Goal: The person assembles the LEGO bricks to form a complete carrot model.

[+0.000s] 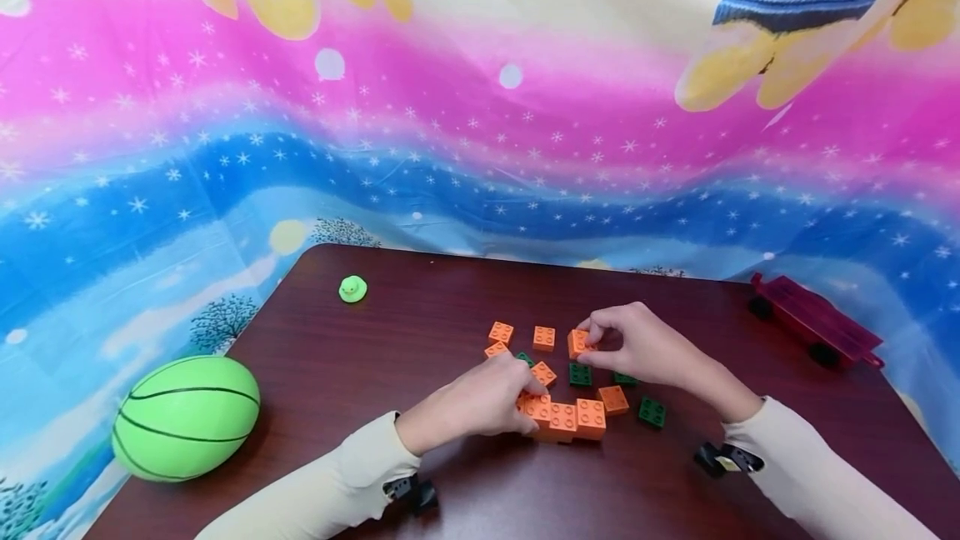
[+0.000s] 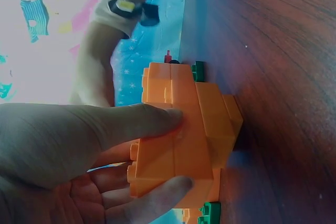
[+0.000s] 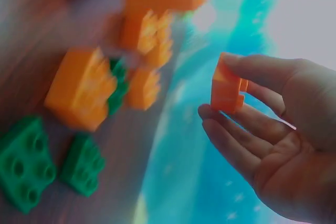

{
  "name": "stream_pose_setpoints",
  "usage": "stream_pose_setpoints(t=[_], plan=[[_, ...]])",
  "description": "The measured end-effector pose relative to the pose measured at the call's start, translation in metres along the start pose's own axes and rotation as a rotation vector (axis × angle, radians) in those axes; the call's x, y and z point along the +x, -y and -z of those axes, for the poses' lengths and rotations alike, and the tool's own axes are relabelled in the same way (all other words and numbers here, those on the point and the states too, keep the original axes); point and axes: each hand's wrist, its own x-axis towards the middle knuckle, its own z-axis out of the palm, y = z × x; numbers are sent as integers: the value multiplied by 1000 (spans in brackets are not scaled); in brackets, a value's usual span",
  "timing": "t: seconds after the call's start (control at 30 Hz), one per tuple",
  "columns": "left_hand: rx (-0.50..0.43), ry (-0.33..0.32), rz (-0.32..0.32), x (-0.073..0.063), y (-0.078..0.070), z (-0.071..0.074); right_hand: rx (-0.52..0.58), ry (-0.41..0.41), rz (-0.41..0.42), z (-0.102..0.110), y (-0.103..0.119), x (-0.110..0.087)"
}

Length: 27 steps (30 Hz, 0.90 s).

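My left hand (image 1: 491,398) grips a built block of joined orange toy bricks (image 1: 557,419) near the front of the table; in the left wrist view the thumb and a finger press on the sides of the orange assembly (image 2: 184,135). My right hand (image 1: 645,348) pinches a single orange brick (image 3: 226,83) between thumb and fingers, behind and right of the assembly. Loose orange bricks (image 1: 544,338) and green bricks (image 1: 652,412) lie around both hands. The left hand covers part of the assembly in the head view.
A green ball (image 1: 187,419) with black lines sits at the table's left edge. Farther back is a small green rubber duck (image 1: 352,289) with a brim. A dark red skateboard (image 1: 817,319) lies at the right. A patterned cloth (image 1: 465,148) hangs behind the brown table (image 1: 420,298).
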Motion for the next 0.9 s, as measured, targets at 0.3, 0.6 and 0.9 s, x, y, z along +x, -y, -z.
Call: stream_pose_setpoints(t=[0.3, 0.6, 0.9], plan=[[-7, -9, -39, 1, 0, 0, 46, 70, 153, -6, 37, -23], [-14, -21, -72, 1, 3, 0, 46, 131, 168, -18, 46, -24], [-30, 2, -58, 2, 3, 1, 65, 115, 156, -27, 47, -28]])
